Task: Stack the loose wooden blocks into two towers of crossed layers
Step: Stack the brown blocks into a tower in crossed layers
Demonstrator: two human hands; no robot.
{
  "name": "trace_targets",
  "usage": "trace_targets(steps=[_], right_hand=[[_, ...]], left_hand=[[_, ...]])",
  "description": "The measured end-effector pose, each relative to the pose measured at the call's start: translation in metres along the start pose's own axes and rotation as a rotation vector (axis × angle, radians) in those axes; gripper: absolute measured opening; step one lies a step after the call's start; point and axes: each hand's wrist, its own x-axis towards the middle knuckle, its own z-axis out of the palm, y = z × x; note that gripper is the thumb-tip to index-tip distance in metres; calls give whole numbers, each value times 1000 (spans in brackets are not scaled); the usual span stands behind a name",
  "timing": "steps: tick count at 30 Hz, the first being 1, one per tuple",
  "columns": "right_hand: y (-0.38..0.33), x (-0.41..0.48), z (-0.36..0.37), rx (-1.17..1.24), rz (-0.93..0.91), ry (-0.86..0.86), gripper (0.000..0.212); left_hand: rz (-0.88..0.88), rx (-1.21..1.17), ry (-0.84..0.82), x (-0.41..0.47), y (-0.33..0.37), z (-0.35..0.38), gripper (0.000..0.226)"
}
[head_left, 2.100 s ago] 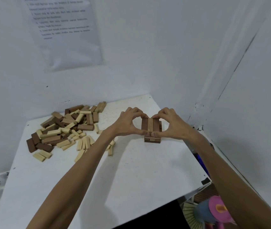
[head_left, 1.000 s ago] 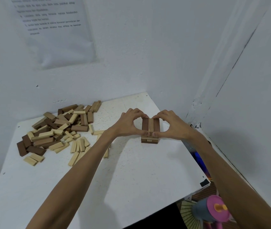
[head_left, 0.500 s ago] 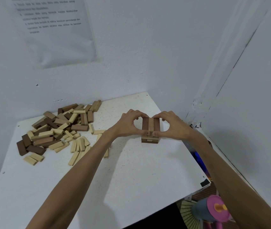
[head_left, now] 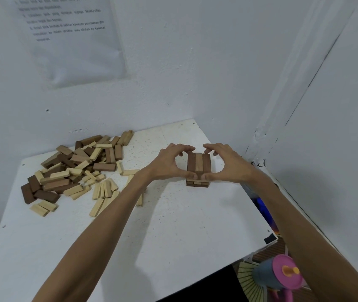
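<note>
A short tower (head_left: 198,163) of smooth dark and pale wooden blocks sits on the speckled white table (head_left: 173,225), far right. The left grip (head_left: 167,163) and right grip (head_left: 228,164) curl round its top layer, thumbs pinching the near end and hiding part. The words on the wall paper (head_left: 71,40) are blurry.

Smooth, sanded wood with a dull finish makes up the short tower of dark and pale wooden blocks (head_left: 198,164), faint grain showing on its top layer. The heap of loose wooden blocks (head_left: 75,171) has the same unvarnished look, some pieces dark brown, others pale cream. Both sit on a white painted surface (head_left: 173,225), matt and pitted with small specks. The white plastered wall (head_left: 195,73) behind looks rough and chalky. A printed paper sheet (head_left: 73,40) on it lies under a glossy, wrinkled plastic cover. Below the surface's edge, a pink round plastic lid (head_left: 287,273) looks smooth.
</note>
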Motion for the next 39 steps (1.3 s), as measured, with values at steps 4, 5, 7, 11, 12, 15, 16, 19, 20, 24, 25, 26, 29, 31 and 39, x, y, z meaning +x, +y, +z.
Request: trace_targets(steps=[4,5,7,11,12,15,16,19,20,24,25,26,29,31,39], right_hand=[[4,-2,-5,-5,-4,-18,98],[6,-2,-5,-11,0,-26,97],[7,-3,-6,-33,1,-37,94],[6,-5,-6,-60,4,-42,92],[6,-5,-6,-58,4,-41,92],[5,-5,-6,-52,6,-31,90],[4,-6,-6,-51,4,-28,89],[1,-7,-7,-66,-7,-3,89],[-2,-7,-8,-66,-11,8,89],[-16,-6,-10,-84,-49,32,85],[-20,-5,-10,-85,-57,34,84],[-25,-5,-10,-85,-67,35,83],[-39,-2,-7,-96,-97,26,80],[-54,-1,-3,-101,-111,18,79],[-117,3,25,-148,-202,-29,60]], left_hand=[[0,16,-2,-5,-4,-2,97],[0,16,-2,-5,-6,-3,97],[-3,13,-10,-6,-8,-4,96],[-5,28,-20,-7,-9,-6,94],[-3,31,-20,-7,-9,-6,93],[-6,32,-22,-8,-8,-6,93],[-9,31,-22,-8,-8,-6,93],[-8,33,-16,-9,-6,-6,91],[-9,34,-13,-10,-5,-6,90],[-41,2,-6,-16,-4,-14,88],[-49,-13,-1,-17,-3,-16,88],[-51,-25,9,-20,-2,-19,88],[-46,-27,33,-34,3,-27,85],[-51,-18,51,-45,4,-33,80],[-114,71,166,-109,-7,-64,40]])
